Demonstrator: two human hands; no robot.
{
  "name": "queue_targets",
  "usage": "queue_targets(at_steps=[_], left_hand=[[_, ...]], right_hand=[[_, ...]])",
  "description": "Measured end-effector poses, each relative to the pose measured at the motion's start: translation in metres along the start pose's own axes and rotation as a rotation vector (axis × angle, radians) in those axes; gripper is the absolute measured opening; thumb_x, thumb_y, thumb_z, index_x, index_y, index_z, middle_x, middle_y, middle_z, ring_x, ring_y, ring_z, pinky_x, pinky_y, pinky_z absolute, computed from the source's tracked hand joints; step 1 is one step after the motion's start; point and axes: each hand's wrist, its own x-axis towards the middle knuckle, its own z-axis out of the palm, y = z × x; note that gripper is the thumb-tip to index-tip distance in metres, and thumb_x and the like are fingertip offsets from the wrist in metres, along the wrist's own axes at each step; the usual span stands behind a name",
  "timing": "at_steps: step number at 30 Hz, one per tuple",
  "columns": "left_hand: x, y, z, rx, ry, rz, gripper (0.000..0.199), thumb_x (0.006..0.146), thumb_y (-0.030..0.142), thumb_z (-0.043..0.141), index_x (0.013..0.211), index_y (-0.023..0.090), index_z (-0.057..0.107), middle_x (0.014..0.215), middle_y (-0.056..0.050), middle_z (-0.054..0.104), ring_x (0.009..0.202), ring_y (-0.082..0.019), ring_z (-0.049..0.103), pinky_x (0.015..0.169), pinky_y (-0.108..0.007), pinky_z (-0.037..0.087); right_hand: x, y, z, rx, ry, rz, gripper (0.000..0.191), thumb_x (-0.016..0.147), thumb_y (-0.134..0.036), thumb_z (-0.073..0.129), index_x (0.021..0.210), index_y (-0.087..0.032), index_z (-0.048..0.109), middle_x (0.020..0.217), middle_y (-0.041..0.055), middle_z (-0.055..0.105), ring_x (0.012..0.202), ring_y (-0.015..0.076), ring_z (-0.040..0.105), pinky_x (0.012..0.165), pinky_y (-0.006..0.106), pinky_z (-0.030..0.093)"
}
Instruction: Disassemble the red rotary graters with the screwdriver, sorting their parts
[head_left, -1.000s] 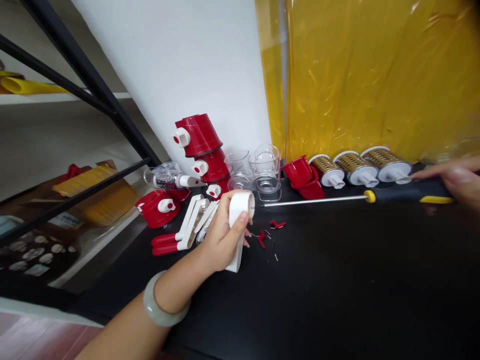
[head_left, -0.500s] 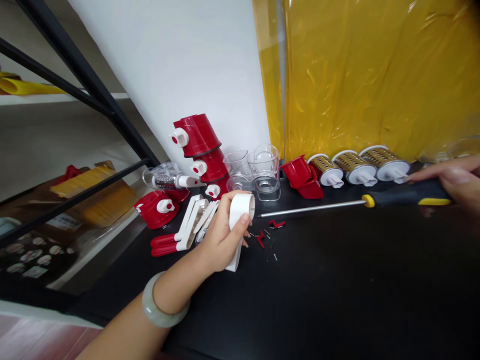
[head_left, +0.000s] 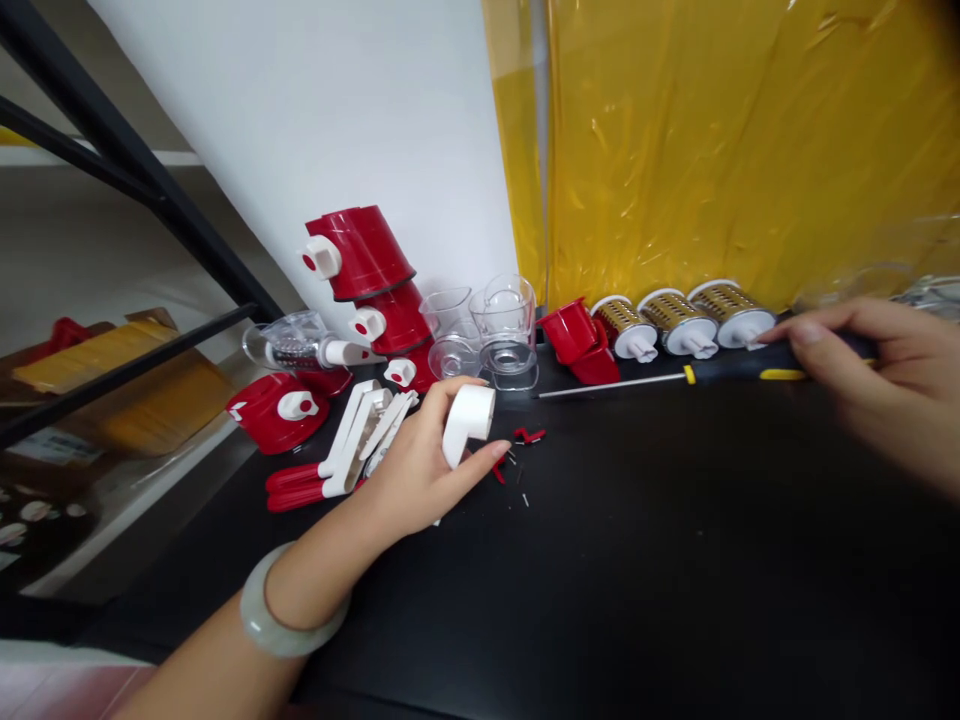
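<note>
My left hand is wrapped round a white plastic crank handle part, its round end showing above the fingers and its thumb stretched out along the side. The lower part of the piece is hidden by the hand. On the right, my right hand grips the black-and-yellow handle of a long screwdriver. Its steel shaft points left, the tip a short way from the white part. Small red plastic pieces and several loose screws lie on the black tabletop close by my left hand.
Behind stand stacked red grater bodies, clear plastic hoppers, red pushers and metal grater drums. White handles with red grips lie left of my hand. A black-framed shelf stands at the left.
The screwdriver tip has drawn away to the right from the white part. My left hand has tilted that part, and its thumb has straightened. The whole view has shifted slightly.
</note>
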Motion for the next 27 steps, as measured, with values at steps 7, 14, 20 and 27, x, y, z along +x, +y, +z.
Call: queue_targets(at_steps=[7,14,20,27], left_hand=[[0.002,0.001,0.0,0.148,0.045,0.025,0.044,0.088,0.038,0.069,0.127,0.021,0.055,0.108,-0.005,0.071,0.093,-0.02,0.068,0.086,-0.032,0.053],[0.002,0.002,0.0,0.151,0.113,0.049,0.045,0.085,0.034,0.073,0.126,0.02,0.06,0.103,-0.003,0.074,0.083,-0.016,0.069,0.079,-0.026,0.053],[0.001,0.006,0.003,0.141,0.103,0.031,0.045,0.086,0.032,0.067,0.129,0.019,0.06,0.094,-0.004,0.073,0.074,-0.016,0.066,0.07,-0.028,0.051],[0.0,0.011,0.002,0.134,0.102,-0.015,0.037,0.086,0.032,0.064,0.12,0.019,0.06,0.083,-0.002,0.069,0.062,-0.015,0.06,0.06,-0.028,0.047]], right_hand=[[0.006,-0.023,-0.001,0.073,-0.132,0.131,0.091,0.071,-0.097,0.027,0.09,-0.018,0.069,0.084,0.0078,0.066,0.066,0.018,0.059,0.058,0.028,0.038],[0.003,-0.01,0.015,0.101,-0.167,0.115,0.09,0.072,-0.098,0.029,0.091,-0.02,0.068,0.081,0.0055,0.065,0.064,0.0171,0.057,0.058,0.027,0.037],[0.002,0.008,0.032,0.205,-0.304,-0.028,0.091,0.072,-0.1,0.038,0.102,-0.02,0.068,0.102,0.0075,0.067,0.086,0.0213,0.063,0.074,0.032,0.045],[-0.001,0.019,0.043,0.225,-0.48,-0.292,0.026,0.083,-0.036,0.076,0.101,-0.019,0.068,0.102,0.0074,0.065,0.087,0.0164,0.062,0.077,0.028,0.047]])
